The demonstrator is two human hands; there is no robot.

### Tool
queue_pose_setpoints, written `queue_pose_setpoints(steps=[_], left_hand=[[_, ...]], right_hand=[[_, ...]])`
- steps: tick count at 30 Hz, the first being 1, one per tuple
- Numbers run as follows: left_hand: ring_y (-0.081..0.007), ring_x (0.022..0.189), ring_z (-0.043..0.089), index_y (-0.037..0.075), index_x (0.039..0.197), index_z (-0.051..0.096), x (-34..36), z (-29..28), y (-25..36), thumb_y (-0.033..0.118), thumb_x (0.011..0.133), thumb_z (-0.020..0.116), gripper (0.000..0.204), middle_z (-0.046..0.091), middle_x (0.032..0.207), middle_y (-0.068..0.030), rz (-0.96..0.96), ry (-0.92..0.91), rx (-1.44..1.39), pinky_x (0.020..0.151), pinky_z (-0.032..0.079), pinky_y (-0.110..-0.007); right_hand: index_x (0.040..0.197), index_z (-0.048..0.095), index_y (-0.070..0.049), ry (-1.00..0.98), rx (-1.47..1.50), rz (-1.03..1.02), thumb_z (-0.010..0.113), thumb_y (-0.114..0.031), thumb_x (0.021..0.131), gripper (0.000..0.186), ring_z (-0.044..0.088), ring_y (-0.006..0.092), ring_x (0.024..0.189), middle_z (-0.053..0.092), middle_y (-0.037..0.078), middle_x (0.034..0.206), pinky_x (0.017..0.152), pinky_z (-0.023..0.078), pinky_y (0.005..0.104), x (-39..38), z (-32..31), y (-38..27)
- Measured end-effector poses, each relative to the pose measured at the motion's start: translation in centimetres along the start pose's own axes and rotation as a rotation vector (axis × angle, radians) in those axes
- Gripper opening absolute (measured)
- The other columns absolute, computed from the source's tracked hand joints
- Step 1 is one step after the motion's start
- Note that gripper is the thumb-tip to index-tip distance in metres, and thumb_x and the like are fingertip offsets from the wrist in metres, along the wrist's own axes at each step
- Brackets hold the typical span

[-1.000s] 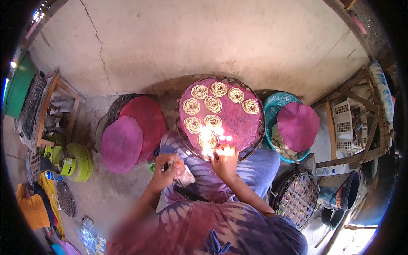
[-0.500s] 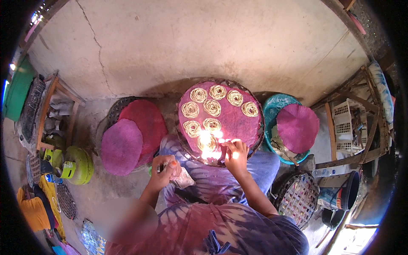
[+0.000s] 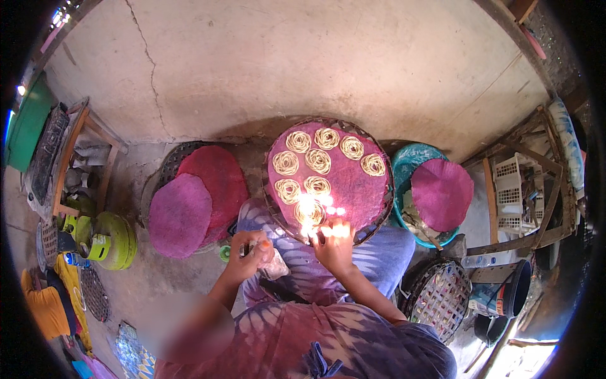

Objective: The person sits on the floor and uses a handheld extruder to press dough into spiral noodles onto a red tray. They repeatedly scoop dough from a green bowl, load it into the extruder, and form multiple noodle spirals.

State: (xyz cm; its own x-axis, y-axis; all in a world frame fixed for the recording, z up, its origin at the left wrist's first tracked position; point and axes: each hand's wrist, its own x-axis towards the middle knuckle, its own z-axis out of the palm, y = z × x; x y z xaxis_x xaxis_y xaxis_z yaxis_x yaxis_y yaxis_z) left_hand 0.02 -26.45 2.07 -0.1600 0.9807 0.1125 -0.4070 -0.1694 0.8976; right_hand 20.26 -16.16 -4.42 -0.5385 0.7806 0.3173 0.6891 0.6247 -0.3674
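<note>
A round tray (image 3: 384, 218) with a dark woven rim stands in front of me, its near edge at my lap. On its purple-pink sheet (image 3: 353, 189) lie several coiled rings of pale strands, like noodle nests (image 3: 317, 162). The nearest coil is partly washed out by bright sunlight. My left hand (image 3: 251, 254), left of the tray, is closed round a small pale bag (image 3: 274, 265) that hangs below the fingers. At the tray's near edge is my right hand (image 3: 334, 245), thumb and fingers apart. Glare covers its fingertips, and I see nothing held there.
Purple and red round sheets (image 3: 180, 215) are stacked at the left, near a green gas cylinder (image 3: 117, 243). At the right stand a teal basin (image 3: 399, 208) with another purple sheet on it, a lattice basket (image 3: 442, 297), a dark bucket (image 3: 517, 287) and a wooden frame (image 3: 492, 202).
My right hand has moved left and nearer to me, from the sheet beside the nearest coil to the tray's front edge. The left hand still holds the bag, almost unmoved.
</note>
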Motion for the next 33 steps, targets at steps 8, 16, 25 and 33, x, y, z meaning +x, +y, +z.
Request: queue_pose_setpoints(steps=[8, 16, 25, 33], left_hand=[[-0.0092, 0.048, 0.042, 0.002, 0.068, 0.047, -0.4, -0.7, -0.8, 0.023, 0.097, 0.056, 0.037, 0.046, 0.055, -0.0032, 0.025, -0.021, -0.010, 0.043, 0.031, -0.026], [-0.0093, 0.046, 0.036, 0.013, 0.066, 0.040, 1.2, -1.5, 7.3, 0.048, 0.101, 0.034, 0.051, 0.036, 0.051, 0.0025, 0.258, -0.078, -0.374, 0.043, 0.034, -0.029], [-0.0258, 0.118, 0.054, 0.003, 0.128, 0.053, 5.2, 2.2, 1.7, 0.026, 0.079, 0.078, 0.059, 0.057, 0.129, -0.0160, 0.080, -0.466, 0.764, 0.101, 0.041, -0.038], [-0.0166, 0.088, 0.058, 0.006, 0.120, 0.054, 4.9, 7.2, -5.8, 0.023, 0.094, 0.060, 0.032, 0.059, 0.101, -0.0085, -0.586, -0.802, 0.385, 0.074, 0.050, -0.031]], right_hand=[[0.088, 0.063, -0.010, 0.091, -0.081, -0.048, 0.066, -0.013, 0.076, 0.013, 0.053, 0.0312, 0.088, 0.057, 0.012, 0.095, 0.072, 0.040, 0.0468, 1.0, 0.8, 0.8], [0.115, 0.064, -0.009, -0.236, 0.252, -0.063, 0.057, -0.019, 0.089, 0.029, 0.057, 0.0299, 0.100, 0.060, 0.015, 0.106, 0.083, 0.042, 0.0458, 0.8, -5.9, -0.7], [0.115, 0.062, 0.000, -0.406, 0.682, 0.117, 0.051, -0.033, 0.098, 0.039, 0.061, 0.0144, 0.063, 0.066, 0.011, 0.077, 0.060, 0.048, 0.0296, -0.3, -12.2, 0.9], [0.089, 0.066, -0.002, -0.430, 0.680, -0.058, 0.045, -0.028, 0.098, 0.035, 0.058, 0.0269, 0.061, 0.062, 0.016, 0.072, 0.064, 0.048, 0.0369, 3.6, -13.3, 8.2]])
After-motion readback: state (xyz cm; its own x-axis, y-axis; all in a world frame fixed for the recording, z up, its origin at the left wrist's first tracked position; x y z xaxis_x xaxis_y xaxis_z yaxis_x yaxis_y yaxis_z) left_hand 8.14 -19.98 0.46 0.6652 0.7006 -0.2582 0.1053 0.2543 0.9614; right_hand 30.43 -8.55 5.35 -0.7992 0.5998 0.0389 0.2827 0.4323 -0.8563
